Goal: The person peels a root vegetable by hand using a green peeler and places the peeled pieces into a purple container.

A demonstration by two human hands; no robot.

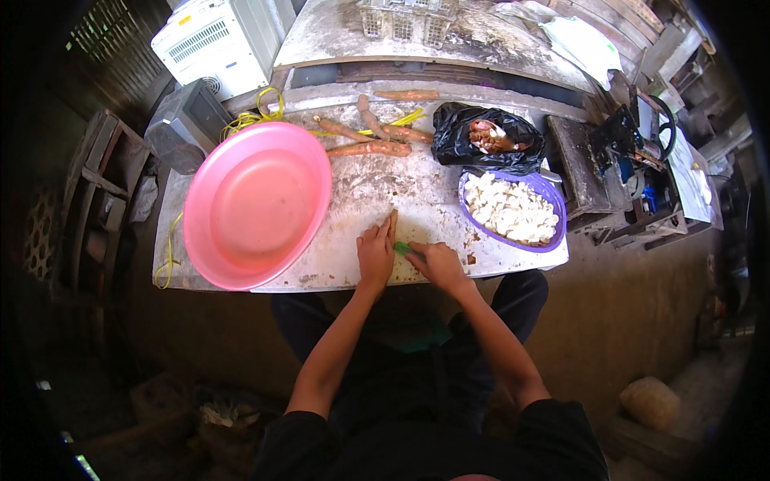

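My left hand [376, 255] grips a thin brown root [393, 223], which looks like cassava, against the white tabletop [361, 192]. Close beside it, my right hand [438, 261] is closed around a green handle [403, 248], probably a knife's; its blade is hidden. A purple basket [563, 225] full of white cut pieces [511, 207] stands to the right of my hands. On the left is a large pink basin [195, 240] with what looks like a little liquid in it. Several unpeeled roots [379, 148] lie towards the back.
A black plastic bag [448, 135] with peelings [490, 137] sits behind the basket. Yellow strapping [271, 96] lies loose behind the basin. At the back left are a grey monitor-like box [192, 114] and a white appliance [222, 54]. A dark wooden stand [580, 162] adjoins the table on the right.
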